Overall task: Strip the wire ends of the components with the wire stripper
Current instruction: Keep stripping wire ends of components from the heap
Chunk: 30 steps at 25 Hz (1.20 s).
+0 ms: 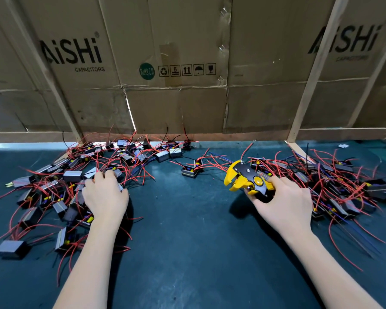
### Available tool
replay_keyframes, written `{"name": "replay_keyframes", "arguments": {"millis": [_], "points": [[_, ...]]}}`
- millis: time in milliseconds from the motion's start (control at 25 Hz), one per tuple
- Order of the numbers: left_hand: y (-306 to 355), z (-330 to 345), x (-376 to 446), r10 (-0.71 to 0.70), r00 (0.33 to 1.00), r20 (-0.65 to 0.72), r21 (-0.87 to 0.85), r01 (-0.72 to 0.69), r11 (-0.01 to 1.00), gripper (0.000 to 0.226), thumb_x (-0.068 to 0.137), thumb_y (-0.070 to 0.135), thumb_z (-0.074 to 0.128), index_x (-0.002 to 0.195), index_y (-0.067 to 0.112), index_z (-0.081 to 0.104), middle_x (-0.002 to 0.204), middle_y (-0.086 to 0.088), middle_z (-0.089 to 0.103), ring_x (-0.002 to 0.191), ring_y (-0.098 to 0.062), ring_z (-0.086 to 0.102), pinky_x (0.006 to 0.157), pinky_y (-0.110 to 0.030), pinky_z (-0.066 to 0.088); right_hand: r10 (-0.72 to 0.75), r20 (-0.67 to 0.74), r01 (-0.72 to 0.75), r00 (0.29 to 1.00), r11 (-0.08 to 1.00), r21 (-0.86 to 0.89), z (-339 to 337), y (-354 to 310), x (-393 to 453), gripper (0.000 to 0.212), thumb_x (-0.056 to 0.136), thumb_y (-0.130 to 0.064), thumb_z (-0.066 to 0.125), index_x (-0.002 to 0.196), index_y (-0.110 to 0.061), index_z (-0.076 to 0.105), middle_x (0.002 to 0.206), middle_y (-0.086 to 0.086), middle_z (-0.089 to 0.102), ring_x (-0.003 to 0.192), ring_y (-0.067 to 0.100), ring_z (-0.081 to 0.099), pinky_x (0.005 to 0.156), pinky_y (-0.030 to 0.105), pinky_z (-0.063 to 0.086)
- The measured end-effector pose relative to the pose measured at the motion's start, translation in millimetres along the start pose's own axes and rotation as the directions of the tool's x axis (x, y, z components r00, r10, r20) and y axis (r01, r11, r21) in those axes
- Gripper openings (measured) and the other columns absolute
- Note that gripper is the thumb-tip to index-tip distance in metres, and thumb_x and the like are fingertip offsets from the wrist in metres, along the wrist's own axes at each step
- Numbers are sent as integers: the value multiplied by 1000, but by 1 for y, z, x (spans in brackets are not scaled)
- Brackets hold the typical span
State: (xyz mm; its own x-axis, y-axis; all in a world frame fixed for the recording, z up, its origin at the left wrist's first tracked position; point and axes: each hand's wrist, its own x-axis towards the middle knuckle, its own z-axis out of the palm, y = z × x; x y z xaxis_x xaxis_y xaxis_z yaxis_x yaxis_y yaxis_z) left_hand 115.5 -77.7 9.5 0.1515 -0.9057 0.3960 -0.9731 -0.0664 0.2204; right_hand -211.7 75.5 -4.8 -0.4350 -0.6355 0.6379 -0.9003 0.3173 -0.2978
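Note:
My right hand grips the handles of a yellow and black wire stripper, whose jaws point up and to the left with nothing in them. My left hand rests palm down on the left pile of components, small black and grey boxes with red and blue wires; its fingers curl over the pile, and what lies under them is hidden. A second pile of components lies to the right of the stripper. One lone component sits between the piles.
The dark green mat covers the table between my arms. A cardboard wall with wooden slats closes off the back. Loose red wires trail outward from both piles.

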Motion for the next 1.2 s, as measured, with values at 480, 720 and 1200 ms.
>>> {"name": "replay_keyframes", "arguments": {"millis": [480, 720, 1200], "points": [[26, -33, -19, 81, 726, -683, -455, -509, 731, 37, 83, 23, 79, 108, 1, 64, 99, -16, 59, 92, -27, 55, 90, -27, 43, 31, 22, -31, 999, 999, 12, -2, -1, 1, 41, 70, -58, 74, 74, -19, 61, 71, -2, 59, 76, 30, 61, 70, 37, 36], [79, -37, -59, 308, 942, -136, -977, -179, 115, 35, 75, 17, 84, 100, 17, 60, 95, 11, 68, 89, -4, 65, 86, -19, 50, 74, 20, -75, 997, 993, 90, -5, -3, 3, 38, 71, -52, 77, 73, -18, 61, 73, 0, 61, 76, 31, 61, 72, 38, 41], [89, -8, -78, 558, 822, 113, -715, -322, 620, 18, 70, 24, 82, 81, 23, 68, 92, 8, 60, 89, -12, 51, 84, -27, 41, 117, 10, -117, 993, 977, 177, -14, -5, 5, 41, 74, -52, 76, 69, -16, 56, 71, 2, 60, 74, 33, 60, 72, 45, 47]]}}
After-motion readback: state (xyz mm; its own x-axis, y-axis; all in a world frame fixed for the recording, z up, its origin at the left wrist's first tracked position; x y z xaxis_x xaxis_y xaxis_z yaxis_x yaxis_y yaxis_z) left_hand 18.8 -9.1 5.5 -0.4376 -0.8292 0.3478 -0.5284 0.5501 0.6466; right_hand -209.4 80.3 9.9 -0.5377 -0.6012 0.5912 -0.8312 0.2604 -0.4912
